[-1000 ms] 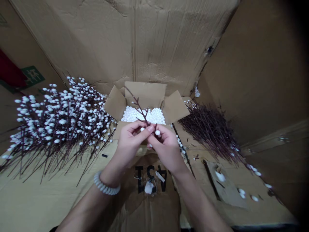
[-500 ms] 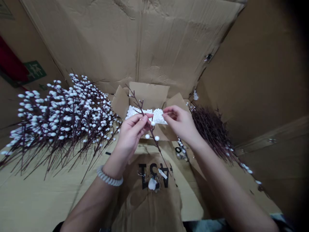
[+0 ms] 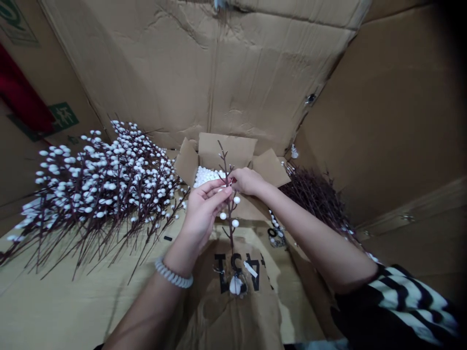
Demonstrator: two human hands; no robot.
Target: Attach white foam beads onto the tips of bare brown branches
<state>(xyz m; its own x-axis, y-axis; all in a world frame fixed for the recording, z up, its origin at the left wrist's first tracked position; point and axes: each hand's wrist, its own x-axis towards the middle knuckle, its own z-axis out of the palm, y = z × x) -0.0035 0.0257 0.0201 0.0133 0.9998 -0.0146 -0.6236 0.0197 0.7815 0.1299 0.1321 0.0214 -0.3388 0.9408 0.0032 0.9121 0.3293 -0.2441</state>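
Dark brown, thin and branching: artificial berry twig (image 3: 229, 212), held nearly upright in front of open cardboard box (image 3: 239, 147), with white berries (image 3: 235, 223) on lower side shoots and slim tips above. Gripped between thumb and fingers of left hand (image 3: 202, 209); right hand (image 3: 250, 181) bunched close at the same spot, touching or nearly so. Cannot tell whether pinching a berry there, with fingertips curled out of sight. Judging by this pose, best to brace the twig firmly with the left pinch right beside the shoot being worked, and to push with the right along that shoot rather than across it, sparing the twig a bend. Go lightly around the berries below the thumb, probably easy to knock loose. Just behind, inside the box, loose white balls (image 3: 207, 176); at left, berry-laden twigs (image 3: 126, 170) in a heap; at right, mostly bare twigs (image 3: 317, 197) in a bundle.
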